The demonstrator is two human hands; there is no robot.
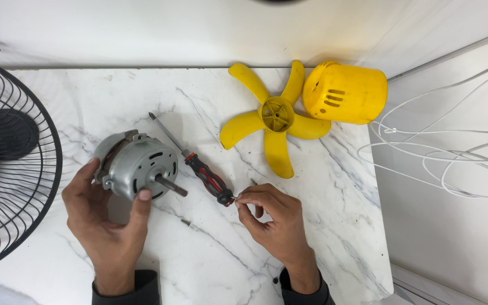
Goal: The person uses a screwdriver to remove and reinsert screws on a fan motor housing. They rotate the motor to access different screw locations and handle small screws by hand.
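Observation:
My left hand (105,223) grips a grey metal fan motor (135,165), thumb on its front face, its shaft pointing right. My right hand (272,217) pinches a small screw between thumb and forefinger, right beside the butt of a red-and-black screwdriver (196,164) that lies diagonally on the white marble tabletop (199,96). Another small screw (186,222) lies on the marble between my hands.
A yellow fan blade (277,121) and a yellow motor cover (345,93) lie at the back right. A black wire fan guard (7,158) hangs over the left edge. White cables (441,152) trail beyond the table's right edge.

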